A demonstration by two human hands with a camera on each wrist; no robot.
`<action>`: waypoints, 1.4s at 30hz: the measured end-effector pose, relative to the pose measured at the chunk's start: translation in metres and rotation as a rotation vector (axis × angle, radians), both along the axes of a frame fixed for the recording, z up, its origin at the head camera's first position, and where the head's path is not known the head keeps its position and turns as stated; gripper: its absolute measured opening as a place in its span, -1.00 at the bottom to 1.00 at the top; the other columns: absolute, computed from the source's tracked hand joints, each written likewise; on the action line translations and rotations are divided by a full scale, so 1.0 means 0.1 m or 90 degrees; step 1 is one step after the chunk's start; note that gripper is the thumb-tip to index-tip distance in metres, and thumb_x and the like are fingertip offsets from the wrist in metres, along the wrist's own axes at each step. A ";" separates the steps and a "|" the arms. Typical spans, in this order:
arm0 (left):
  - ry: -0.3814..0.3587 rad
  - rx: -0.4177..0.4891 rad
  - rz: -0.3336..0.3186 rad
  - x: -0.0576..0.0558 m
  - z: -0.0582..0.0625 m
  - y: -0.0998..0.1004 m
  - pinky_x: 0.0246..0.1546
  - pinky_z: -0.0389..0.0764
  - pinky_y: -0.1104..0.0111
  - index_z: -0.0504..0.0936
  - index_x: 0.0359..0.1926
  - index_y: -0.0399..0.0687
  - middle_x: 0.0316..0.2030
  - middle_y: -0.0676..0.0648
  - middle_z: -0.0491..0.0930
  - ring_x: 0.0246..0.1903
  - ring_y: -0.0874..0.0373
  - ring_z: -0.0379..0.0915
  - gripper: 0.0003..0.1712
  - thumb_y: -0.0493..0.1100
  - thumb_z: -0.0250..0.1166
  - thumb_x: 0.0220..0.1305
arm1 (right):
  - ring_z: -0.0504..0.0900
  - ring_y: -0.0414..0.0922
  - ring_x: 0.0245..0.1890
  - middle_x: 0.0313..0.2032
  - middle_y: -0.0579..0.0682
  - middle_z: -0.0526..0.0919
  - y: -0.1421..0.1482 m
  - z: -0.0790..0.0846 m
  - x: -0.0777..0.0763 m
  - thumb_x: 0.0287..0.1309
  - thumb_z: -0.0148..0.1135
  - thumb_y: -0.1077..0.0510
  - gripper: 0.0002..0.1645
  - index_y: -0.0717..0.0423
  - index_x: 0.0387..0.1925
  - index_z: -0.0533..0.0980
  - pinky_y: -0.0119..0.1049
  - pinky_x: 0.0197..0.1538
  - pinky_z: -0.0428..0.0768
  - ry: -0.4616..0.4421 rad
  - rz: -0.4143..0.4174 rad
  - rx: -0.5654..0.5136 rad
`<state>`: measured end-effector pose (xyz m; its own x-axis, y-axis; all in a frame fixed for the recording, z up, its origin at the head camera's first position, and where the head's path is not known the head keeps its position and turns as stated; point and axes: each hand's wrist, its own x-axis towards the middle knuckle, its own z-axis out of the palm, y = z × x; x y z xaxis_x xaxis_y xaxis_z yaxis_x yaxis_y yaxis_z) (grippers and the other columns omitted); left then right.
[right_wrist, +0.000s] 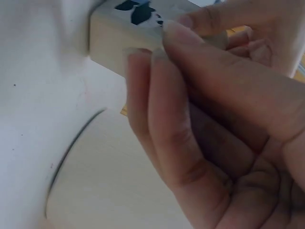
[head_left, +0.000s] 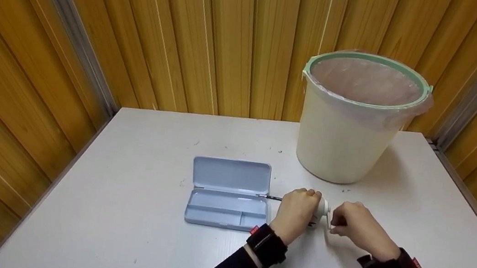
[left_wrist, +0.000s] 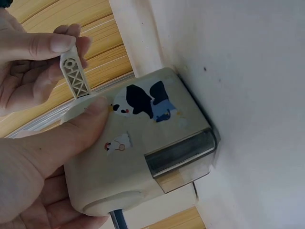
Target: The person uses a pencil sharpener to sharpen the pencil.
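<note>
My left hand grips the white body of a hand-crank pencil sharpener, with the thumb laid over its top. Cartoon stickers and a dark clear-fronted shavings drawer show in the left wrist view. A dark pencil sticks out of the sharpener's end, pointing left in the head view. On the opposite end, my right hand pinches the tip of the crank handle between thumb and fingers. In the right wrist view those fingers hide the crank. Left of the hands lies an open light-blue pencil case.
A cream bucket with a green rim and a pink bag liner stands at the back right of the white table. Small dark specks dot the tabletop. Wood-patterned panels enclose the back and sides.
</note>
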<state>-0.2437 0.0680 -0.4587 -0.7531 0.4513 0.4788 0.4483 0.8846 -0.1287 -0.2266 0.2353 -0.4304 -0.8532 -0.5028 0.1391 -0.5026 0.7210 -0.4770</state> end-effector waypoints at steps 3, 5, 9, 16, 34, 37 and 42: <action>0.010 0.000 -0.005 0.00 -0.01 -0.01 -0.44 0.61 0.51 0.70 -0.24 0.11 -0.38 0.18 0.70 -0.42 0.31 0.60 -0.81 -0.22 0.37 0.07 | 0.37 -0.42 -0.60 -0.66 -0.20 0.57 0.02 0.04 -0.01 -0.22 0.46 0.36 -0.77 0.06 -0.69 0.57 -0.46 -0.47 0.39 0.004 0.008 -0.008; 0.011 -0.001 -0.006 0.00 -0.01 -0.01 -0.43 0.61 0.51 0.70 -0.23 0.10 -0.37 0.19 0.70 -0.41 0.31 0.60 -0.80 -0.21 0.36 0.07 | 0.35 -0.43 -0.61 -0.67 -0.20 0.57 0.02 0.05 -0.02 -0.23 0.45 0.36 -0.78 0.06 -0.70 0.56 -0.47 -0.48 0.38 0.005 0.015 -0.011; -0.002 -0.001 -0.007 0.01 -0.01 -0.02 -0.40 0.61 0.52 0.70 -0.19 0.10 -0.34 0.19 0.71 -0.40 0.31 0.60 -0.75 -0.22 0.39 0.05 | 0.36 -0.45 -0.61 -0.67 -0.19 0.59 0.03 0.05 -0.03 -0.22 0.45 0.36 -0.80 0.07 -0.68 0.58 -0.47 -0.49 0.39 -0.002 0.025 -0.015; 0.009 0.001 -0.019 0.02 -0.01 -0.01 -0.41 0.60 0.54 0.71 -0.19 0.08 -0.34 0.18 0.71 -0.42 0.32 0.59 -0.76 -0.22 0.38 0.06 | 0.47 -0.43 -0.57 -0.60 -0.14 0.66 0.06 0.12 0.00 -0.16 0.48 0.34 -0.84 0.09 -0.62 0.62 -0.45 -0.45 0.48 0.028 -0.001 -0.035; -0.025 0.029 -0.051 0.01 -0.04 -0.09 -0.29 0.65 0.51 0.69 -0.11 0.06 -0.20 0.15 0.74 -0.25 0.29 0.66 -0.70 -0.20 0.40 0.08 | 0.61 -0.26 -0.49 -0.51 -0.08 0.72 0.01 0.09 0.05 -0.13 0.48 0.34 -0.87 0.11 -0.57 0.65 -0.41 -0.39 0.57 0.118 -0.090 -0.099; -0.025 0.036 -0.060 0.01 -0.05 -0.10 -0.27 0.65 0.51 0.70 -0.10 0.05 -0.19 0.14 0.75 -0.24 0.28 0.67 -0.71 -0.19 0.39 0.10 | 0.61 -0.25 -0.50 -0.53 -0.08 0.71 -0.02 0.08 0.07 -0.15 0.48 0.37 -0.83 0.12 -0.59 0.63 -0.40 -0.40 0.57 0.134 -0.103 -0.091; -0.025 0.046 -0.070 -0.01 -0.03 -0.10 -0.29 0.65 0.49 0.69 -0.10 0.06 -0.21 0.14 0.75 -0.25 0.27 0.67 -0.73 -0.23 0.34 0.13 | 0.55 -0.23 -0.52 -0.57 -0.08 0.66 -0.08 0.10 0.11 -0.16 0.47 0.39 -0.79 0.12 -0.64 0.57 -0.37 -0.43 0.50 0.176 -0.122 -0.060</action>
